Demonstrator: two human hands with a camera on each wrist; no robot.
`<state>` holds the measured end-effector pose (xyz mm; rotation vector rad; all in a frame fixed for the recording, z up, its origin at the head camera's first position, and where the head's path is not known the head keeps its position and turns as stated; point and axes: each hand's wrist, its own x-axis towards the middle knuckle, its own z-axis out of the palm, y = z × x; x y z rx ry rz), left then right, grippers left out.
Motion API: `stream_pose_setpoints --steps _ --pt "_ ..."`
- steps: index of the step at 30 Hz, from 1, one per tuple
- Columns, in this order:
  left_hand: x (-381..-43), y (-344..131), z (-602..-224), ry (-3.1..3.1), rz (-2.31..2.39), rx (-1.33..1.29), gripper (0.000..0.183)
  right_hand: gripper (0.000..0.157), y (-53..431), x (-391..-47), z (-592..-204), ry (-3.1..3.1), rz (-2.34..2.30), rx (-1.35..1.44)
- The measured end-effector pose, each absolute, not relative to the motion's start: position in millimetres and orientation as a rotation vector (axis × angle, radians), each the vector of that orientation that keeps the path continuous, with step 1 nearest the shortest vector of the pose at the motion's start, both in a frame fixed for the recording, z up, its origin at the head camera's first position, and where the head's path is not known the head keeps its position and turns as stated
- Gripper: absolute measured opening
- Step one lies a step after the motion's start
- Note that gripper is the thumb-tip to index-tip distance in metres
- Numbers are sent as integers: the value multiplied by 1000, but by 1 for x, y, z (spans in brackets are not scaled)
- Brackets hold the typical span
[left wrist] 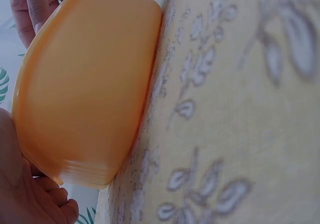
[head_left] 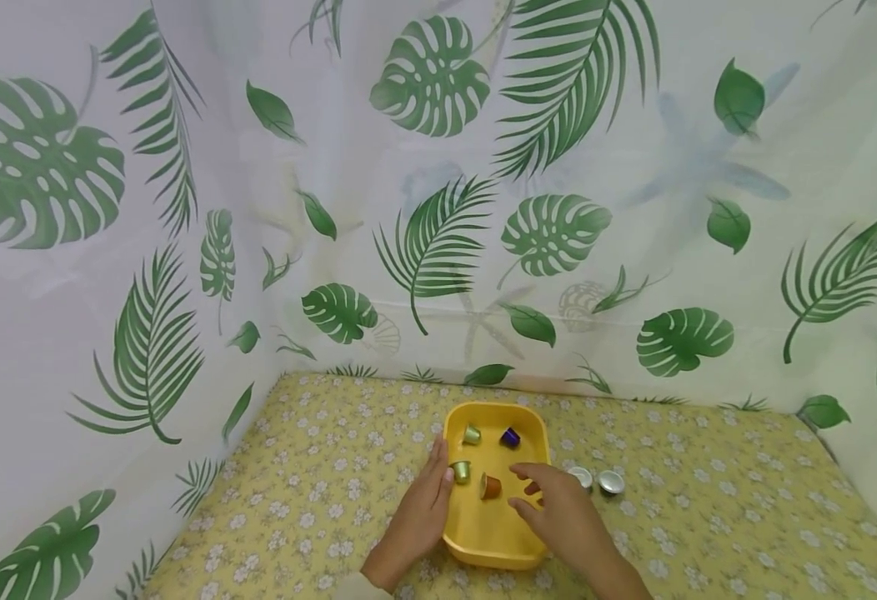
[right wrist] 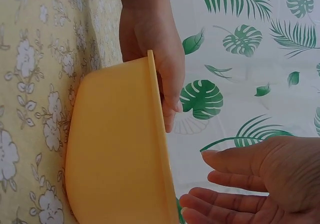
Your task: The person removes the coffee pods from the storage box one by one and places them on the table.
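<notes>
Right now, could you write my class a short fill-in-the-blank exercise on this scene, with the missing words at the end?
1. In the yellow tub, the number of green capsules is ____.
2. The hand touching the tub's rim is the person's ____ hand.
3. In the head view, the silver items lie on the tub's ____ side.

Missing words: two; left; right.
</notes>
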<state>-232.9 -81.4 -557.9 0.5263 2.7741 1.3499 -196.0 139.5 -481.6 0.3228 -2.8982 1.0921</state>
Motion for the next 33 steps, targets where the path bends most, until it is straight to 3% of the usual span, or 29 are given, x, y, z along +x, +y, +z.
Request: stream_pose_setpoints --steps 33 --pt "-233 -82 -558 2783 1365 571 57 44 119 -216 -497 -2949 1012 570"
